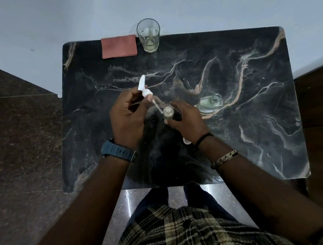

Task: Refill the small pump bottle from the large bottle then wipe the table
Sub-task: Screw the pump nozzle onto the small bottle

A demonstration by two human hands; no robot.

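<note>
My left hand (127, 115) pinches the white pump head (145, 88), lifted and tilted, with its dip tube (157, 107) slanting down toward the mouth of the small bottle. The small pump bottle (169, 113) stands at the middle of the black marble table (255, 133), and my right hand (186, 120) grips it from the right. Just right of that hand stands the large clear bottle (211, 103), uncapped, with pale liquid inside. A small white cap (186, 141) peeks out on the table beside my right wrist.
A folded red cloth (119, 46) lies at the table's far edge. Next to it on the right stands a glass tumbler (148, 35) with a little pale liquid. A light wall runs behind the table, and dark stone floor lies to the left.
</note>
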